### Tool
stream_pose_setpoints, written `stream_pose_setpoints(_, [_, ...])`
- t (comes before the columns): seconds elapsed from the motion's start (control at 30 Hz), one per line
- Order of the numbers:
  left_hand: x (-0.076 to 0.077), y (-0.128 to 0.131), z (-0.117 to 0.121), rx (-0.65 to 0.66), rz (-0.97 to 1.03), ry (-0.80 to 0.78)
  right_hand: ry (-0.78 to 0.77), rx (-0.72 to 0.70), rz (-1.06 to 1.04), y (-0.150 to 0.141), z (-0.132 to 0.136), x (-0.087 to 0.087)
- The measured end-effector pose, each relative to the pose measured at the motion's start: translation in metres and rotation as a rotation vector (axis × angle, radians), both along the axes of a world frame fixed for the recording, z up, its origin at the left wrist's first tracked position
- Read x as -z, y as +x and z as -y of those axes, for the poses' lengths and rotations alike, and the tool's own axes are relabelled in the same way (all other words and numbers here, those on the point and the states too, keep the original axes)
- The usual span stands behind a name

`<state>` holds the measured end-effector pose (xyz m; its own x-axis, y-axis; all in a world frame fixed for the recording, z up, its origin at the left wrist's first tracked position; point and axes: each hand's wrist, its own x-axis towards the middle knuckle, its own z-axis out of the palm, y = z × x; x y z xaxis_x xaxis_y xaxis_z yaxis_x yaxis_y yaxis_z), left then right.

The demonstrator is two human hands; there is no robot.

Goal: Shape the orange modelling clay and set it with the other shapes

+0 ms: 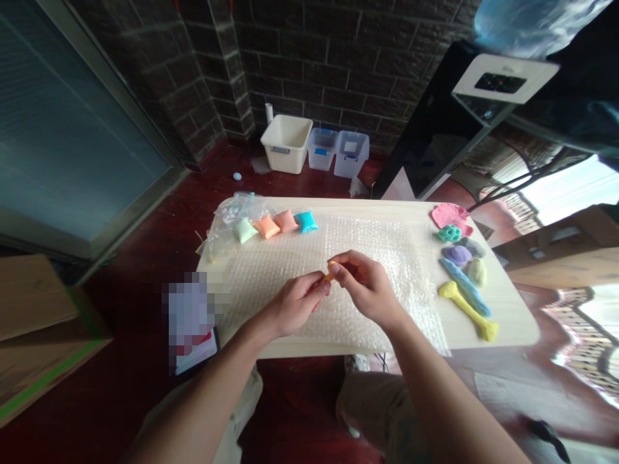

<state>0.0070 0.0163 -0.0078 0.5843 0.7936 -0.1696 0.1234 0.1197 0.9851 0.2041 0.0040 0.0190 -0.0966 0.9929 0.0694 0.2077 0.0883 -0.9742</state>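
Both my hands meet above the bubble wrap (pixel 387 258) that covers much of the table. Between their fingertips is a small piece of orange modelling clay (pixel 329 277). My left hand (pixel 302 299) pinches its lower end. With thumb and fingers, my right hand (pixel 360 280) grips the upper end. Most of the piece is hidden by the fingers. Beyond my hands lie pillow-shaped packets: a pale green packet (pixel 245 230), an orange packet (pixel 267 226), a coral packet (pixel 286 222) and a blue packet (pixel 306 222).
Shaped clay pieces line the table's right side: a pink one (pixel 452 218), a teal one (pixel 449 233), a purple one (pixel 457 255), a blue roll (pixel 465 287) and a yellow bone shape (pixel 468 310). Clear plastic bags (pixel 236 209) lie at the back left. Bins (pixel 289 145) stand by the wall.
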Motion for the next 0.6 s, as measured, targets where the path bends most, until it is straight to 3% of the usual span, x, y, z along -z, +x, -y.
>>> stream_pose_setpoints(0.13, [-0.007,0.001,0.001,0.010,0.085,-0.201,-0.067,0.132,-0.132,0.002,-0.004,0.002])
stream_pose_setpoints(0.23, [-0.011,0.004,0.001,-0.105,0.218,-0.381,-0.079,0.188,-0.227,-0.001,-0.006,0.003])
stream_pose_setpoints(0.43, [-0.008,0.011,-0.007,-0.559,0.572,-0.459,0.013,0.081,-0.235,-0.021,0.004,0.004])
stream_pose_setpoints(0.6, [-0.012,0.011,-0.011,-0.602,0.736,-0.519,0.073,0.012,-0.141,-0.031,0.010,0.008])
